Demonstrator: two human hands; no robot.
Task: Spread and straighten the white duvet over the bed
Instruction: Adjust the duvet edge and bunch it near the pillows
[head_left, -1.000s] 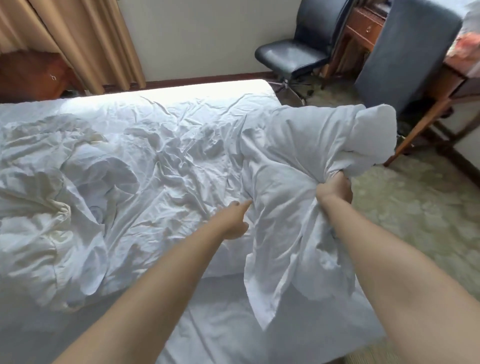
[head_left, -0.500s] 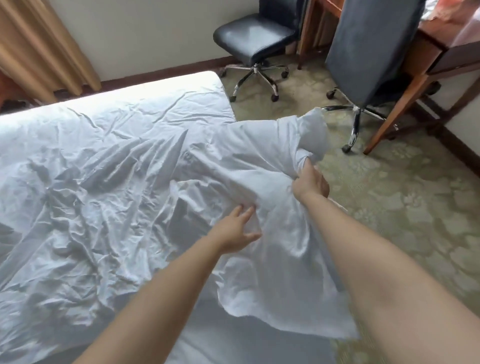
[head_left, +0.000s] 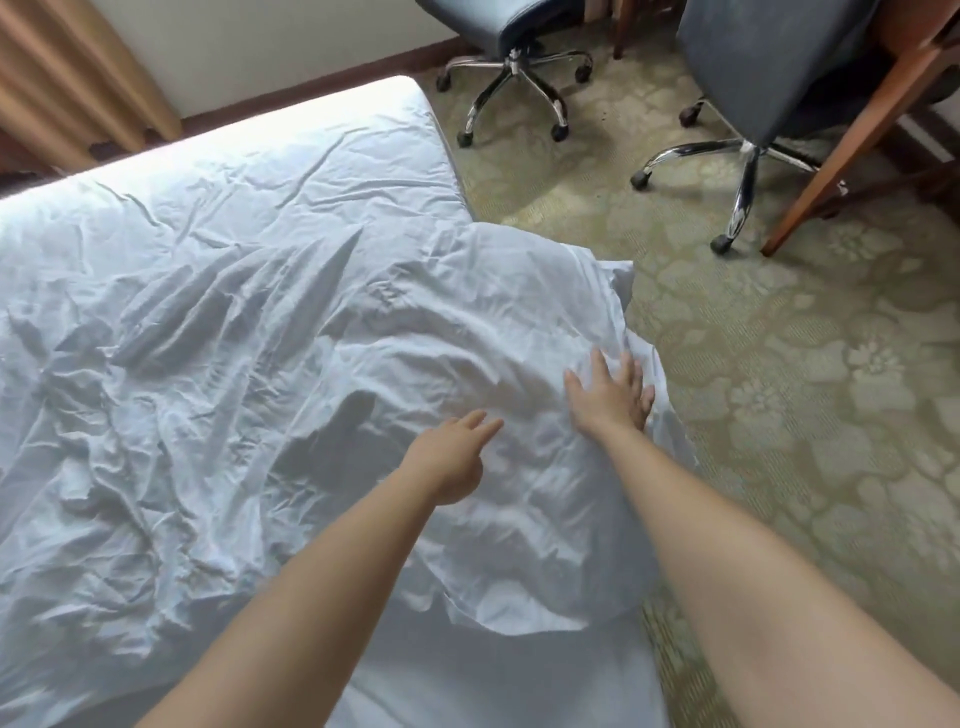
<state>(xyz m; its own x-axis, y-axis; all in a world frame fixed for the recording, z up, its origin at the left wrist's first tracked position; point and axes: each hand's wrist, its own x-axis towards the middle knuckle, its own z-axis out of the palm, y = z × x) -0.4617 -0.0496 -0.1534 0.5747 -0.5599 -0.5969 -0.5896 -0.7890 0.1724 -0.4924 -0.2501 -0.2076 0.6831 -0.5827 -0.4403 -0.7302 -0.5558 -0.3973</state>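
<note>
A white duvet (head_left: 270, 364) lies crumpled across the bed (head_left: 395, 111), covering most of the mattress, with deep creases fanning through its middle and a puffed corner hanging over the bed's right edge toward the floor. The right hand (head_left: 610, 397) lies flat on that overhanging corner, fingers spread and straight, palm down on the cloth. The left hand (head_left: 449, 457) hovers or rests just beside it, nearer the viewer, fingers extended and loosely together, pointing toward the right hand; whether it touches the fabric cannot be told. Both bare forearms reach in from the bottom of the view. At the far end a strip of the bed's sheet shows uncovered. No writing or labels can be read anywhere. To the right of the bed is a green floral carpet (head_left: 779, 389). On it stand two dark office chairs with chrome star bases, one (head_left: 511, 67) near the wall and one (head_left: 748, 150) closer, beside a wooden desk leg (head_left: 852, 135). A tan curtain (head_left: 72, 78) hangs at the upper left.
</note>
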